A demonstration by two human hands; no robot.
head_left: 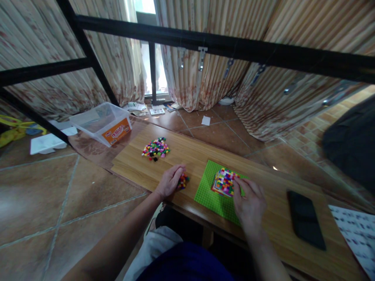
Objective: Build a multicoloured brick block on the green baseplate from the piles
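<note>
On the wooden bench lies a green studded baseplate (205,189), carrying a low block of small multicoloured toy bricks (225,180). My right hand (250,199) is at the right side of this block, thumb and index finger closed in a pinch at its edge. Whatever sits between those fingertips is too small to make out. Left of the baseplate, my left hand (170,181) rests on its side with fingers stretched out and slightly curved. It partly covers a small heap of loose bricks (183,180) beside its palm.
A larger pile of loose bricks (156,148) lies farther back on the bench (133,164). A dark phone (306,218) lies to the right, near a printed sheet (357,230). A clear plastic bin (101,123) stands on the floor. A black metal frame (222,45) crosses above.
</note>
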